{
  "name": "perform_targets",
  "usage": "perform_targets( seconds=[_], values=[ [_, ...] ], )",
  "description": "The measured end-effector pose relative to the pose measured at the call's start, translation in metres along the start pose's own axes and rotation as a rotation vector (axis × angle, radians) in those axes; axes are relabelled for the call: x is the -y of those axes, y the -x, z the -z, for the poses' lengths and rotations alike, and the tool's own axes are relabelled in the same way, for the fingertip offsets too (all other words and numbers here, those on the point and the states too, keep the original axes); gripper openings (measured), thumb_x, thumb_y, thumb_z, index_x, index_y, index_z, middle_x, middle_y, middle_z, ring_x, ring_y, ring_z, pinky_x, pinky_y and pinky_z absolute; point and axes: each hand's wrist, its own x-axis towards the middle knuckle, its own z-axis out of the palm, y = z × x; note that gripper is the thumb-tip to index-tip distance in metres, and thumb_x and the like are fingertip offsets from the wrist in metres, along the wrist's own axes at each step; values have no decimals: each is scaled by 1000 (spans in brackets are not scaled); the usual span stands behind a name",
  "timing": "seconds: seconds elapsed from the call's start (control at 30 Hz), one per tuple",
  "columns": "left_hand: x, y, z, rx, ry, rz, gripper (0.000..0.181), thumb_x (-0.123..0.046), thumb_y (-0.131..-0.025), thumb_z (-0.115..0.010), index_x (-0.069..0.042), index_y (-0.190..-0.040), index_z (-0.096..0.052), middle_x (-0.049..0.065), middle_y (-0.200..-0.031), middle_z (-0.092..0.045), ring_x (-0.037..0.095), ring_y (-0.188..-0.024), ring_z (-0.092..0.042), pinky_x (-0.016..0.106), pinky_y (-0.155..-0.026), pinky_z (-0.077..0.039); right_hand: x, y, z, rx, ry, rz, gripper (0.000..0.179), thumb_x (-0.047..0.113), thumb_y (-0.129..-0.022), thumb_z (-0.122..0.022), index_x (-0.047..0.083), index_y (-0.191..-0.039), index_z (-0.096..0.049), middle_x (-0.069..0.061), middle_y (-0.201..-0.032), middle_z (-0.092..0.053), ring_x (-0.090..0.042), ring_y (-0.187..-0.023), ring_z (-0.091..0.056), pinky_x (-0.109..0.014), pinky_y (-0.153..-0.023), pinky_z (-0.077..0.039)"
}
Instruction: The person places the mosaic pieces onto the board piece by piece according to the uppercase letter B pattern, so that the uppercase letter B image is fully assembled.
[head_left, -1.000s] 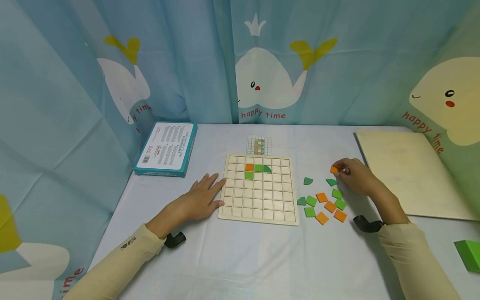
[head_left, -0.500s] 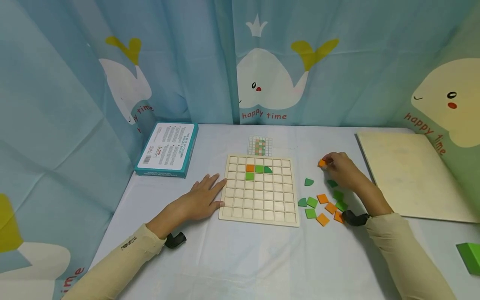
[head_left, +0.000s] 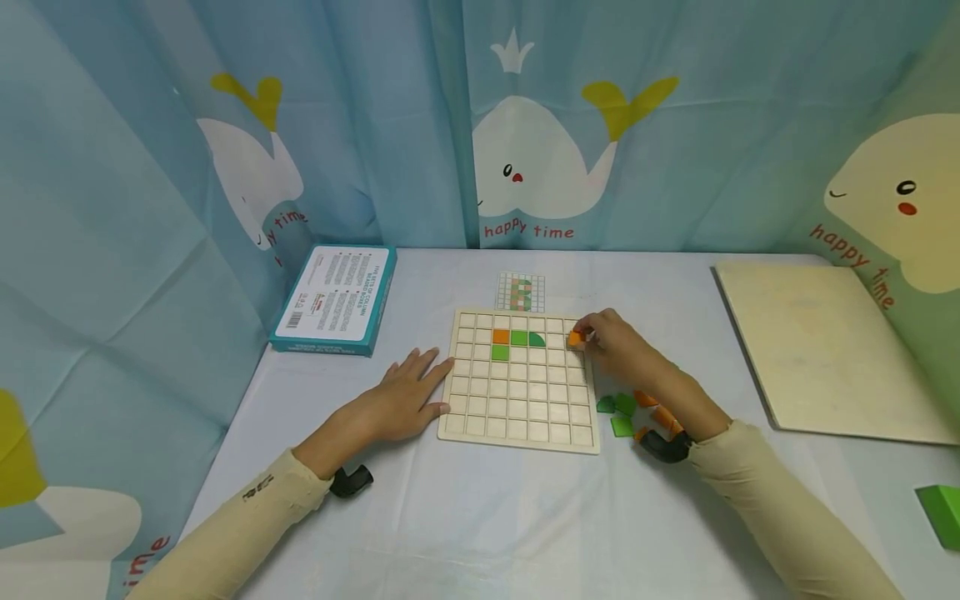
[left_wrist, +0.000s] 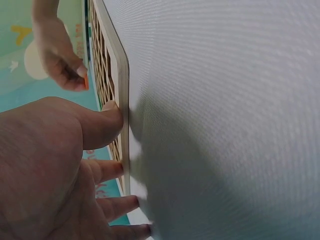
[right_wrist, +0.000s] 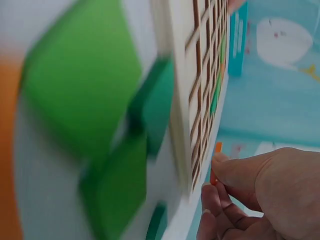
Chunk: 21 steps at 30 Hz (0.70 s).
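Observation:
Between thumb and fingertips my right hand [head_left: 617, 343] pinches an orange square tile [head_left: 576, 339], just above the upper right edge of the wooden grid board [head_left: 517, 425]. Fingers spread, my left hand [head_left: 405, 400] rests on the table with thumb and forefinger touching the board's left edge. Set in the board's upper cells are an orange square [head_left: 500, 337], a green square [head_left: 519, 337], a dark green quarter-round tile [head_left: 536, 340] and, one row lower, another green square [head_left: 500, 353]. Loose green tiles [head_left: 622, 427] and orange tiles [head_left: 645, 399] lie right of the board, partly hidden under my right forearm.
A printed pattern card [head_left: 521, 292] lies behind the board. The blue-and-white box [head_left: 333, 298] stands at the back left. On the right are a large cream panel [head_left: 832, 350] and a green block [head_left: 941, 512]. Patterned curtains [head_left: 420, 125] surround the table.
My right hand has carried the orange tile leftward from beyond the loose tiles to the board's right edge. The left hand stays where it was.

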Motion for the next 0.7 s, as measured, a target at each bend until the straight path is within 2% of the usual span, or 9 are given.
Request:
perform_targets(
  seconds=[0.07, 0.27, 0.53, 0.7],
  values=[
    [0, 0, 0, 0, -3, 0, 73, -47, -110, -51, -17, -170, -23, 17, -176, -15, 44, -162, -9, 65, -127, -18, 6, -1, -6, 8, -7, 34, 27, 4, -106, -61, -10, -130, -59, -27, -125, -54, -37, -108, -60, -49, -94, -54],
    [0, 1, 1, 5, 10, -1, 73, -46, -110, -52, -17, -170, -23, 18, -176, -15, 45, -162, -9, 66, -127, -17, 22, -5, -23, 16, -27, 58, 27, 6, -107, -62, -6, -130, -57, -24, -128, -56, -35, -112, -60, -48, -96, -55],
    [-1, 1, 1, 0, 7, 0, 73, -47, -110, -52, -17, -170, -23, 18, -176, -15, 45, -162, -9, 66, -127, -18, 32, -8, -37, -42, 79, 148, 14, 3, -102, -69, 1, -116, -66, -16, -115, -62, -28, -99, -64, -44, -87, -57],
    [-1, 0, 0, -1, 8, -1, 73, -47, -110, -52, -17, -170, -23, 18, -176, -15, 44, -162, -9, 65, -127, -18, 37, -7, -39, -49, 98, 184, 16, 2, -100, -70, 0, -116, -67, -16, -115, -63, -30, -101, -67, -42, -87, -60]
  ],
)
